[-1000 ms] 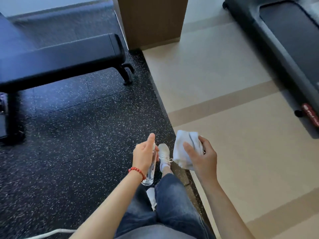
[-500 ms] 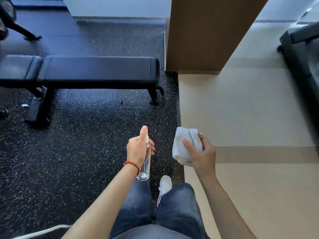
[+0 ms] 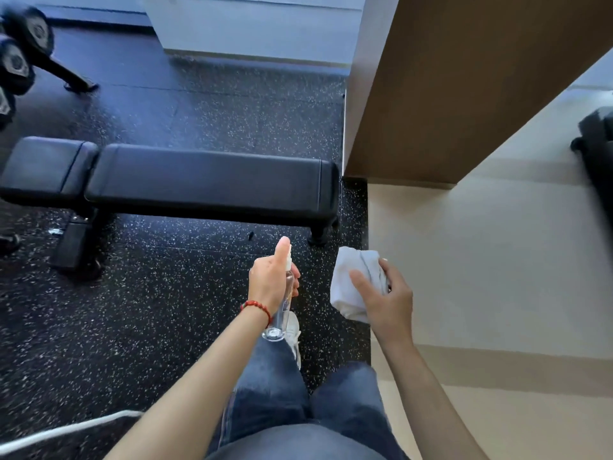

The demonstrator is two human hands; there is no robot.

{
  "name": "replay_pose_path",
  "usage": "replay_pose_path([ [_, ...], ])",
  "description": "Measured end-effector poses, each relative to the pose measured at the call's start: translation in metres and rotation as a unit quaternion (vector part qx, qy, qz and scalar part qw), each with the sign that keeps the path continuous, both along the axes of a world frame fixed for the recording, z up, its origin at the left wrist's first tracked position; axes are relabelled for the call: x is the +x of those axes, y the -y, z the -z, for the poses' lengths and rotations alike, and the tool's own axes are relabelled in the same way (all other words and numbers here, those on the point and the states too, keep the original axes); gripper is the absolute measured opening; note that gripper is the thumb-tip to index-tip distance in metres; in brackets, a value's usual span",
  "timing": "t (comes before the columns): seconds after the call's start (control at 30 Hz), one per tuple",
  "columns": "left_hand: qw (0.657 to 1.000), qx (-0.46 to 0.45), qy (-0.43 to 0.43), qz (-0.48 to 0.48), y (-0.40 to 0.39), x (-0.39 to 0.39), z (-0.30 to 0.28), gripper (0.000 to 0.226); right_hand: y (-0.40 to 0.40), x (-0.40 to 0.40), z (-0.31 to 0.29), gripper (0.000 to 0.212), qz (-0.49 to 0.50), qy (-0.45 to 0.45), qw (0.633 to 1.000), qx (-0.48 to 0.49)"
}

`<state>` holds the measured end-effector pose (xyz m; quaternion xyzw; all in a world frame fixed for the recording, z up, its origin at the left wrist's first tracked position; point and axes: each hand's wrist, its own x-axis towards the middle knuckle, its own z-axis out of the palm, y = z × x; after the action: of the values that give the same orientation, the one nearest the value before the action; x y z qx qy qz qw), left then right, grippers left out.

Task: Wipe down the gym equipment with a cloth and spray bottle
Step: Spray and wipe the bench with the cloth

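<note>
A black padded weight bench (image 3: 205,180) lies crosswise on the speckled rubber floor, just ahead of me. My left hand (image 3: 270,280) grips a clear spray bottle (image 3: 282,310) upright, with the forefinger resting on its white nozzle, which points toward the bench. My right hand (image 3: 384,297) holds a bunched white cloth (image 3: 355,280) to the right of the bottle, a little short of the bench's right end. A red bead bracelet sits on my left wrist.
A brown pillar (image 3: 464,88) stands right of the bench's end. Dumbbells on a rack (image 3: 20,54) are at the far left. A treadmill's dark edge (image 3: 597,147) shows at the right over beige flooring. A white cord (image 3: 66,429) crosses the floor at lower left.
The view has swung left and closer, so the bench now lies nearer and fills more of the frame. Both hands keep their hold on bottle and cloth.
</note>
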<state>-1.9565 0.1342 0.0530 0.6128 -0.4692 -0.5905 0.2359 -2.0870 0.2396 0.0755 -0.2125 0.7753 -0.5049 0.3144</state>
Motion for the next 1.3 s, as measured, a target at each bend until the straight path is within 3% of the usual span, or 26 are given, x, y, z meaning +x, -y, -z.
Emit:
replay_pose_path([
  [0.67, 0.999, 0.014, 0.042, -0.017, 0.165, -0.084, 0.037, 0.066, 0.182, -0.089, 0.027, 0.031, -0.025, 0.051, 0.998, 0.04],
  [1.0, 0.993, 0.06, 0.071, -0.072, 0.218, -0.127, 0.061, 0.062, 0.257, -0.151, 0.042, 0.033, -0.037, 0.052, 0.996, 0.068],
  [1.3, 0.985, 0.106, 0.068, -0.12, 0.243, -0.124, 0.069, 0.053, 0.294, -0.154, 0.049, 0.038, -0.056, 0.061, 0.993, 0.085],
])
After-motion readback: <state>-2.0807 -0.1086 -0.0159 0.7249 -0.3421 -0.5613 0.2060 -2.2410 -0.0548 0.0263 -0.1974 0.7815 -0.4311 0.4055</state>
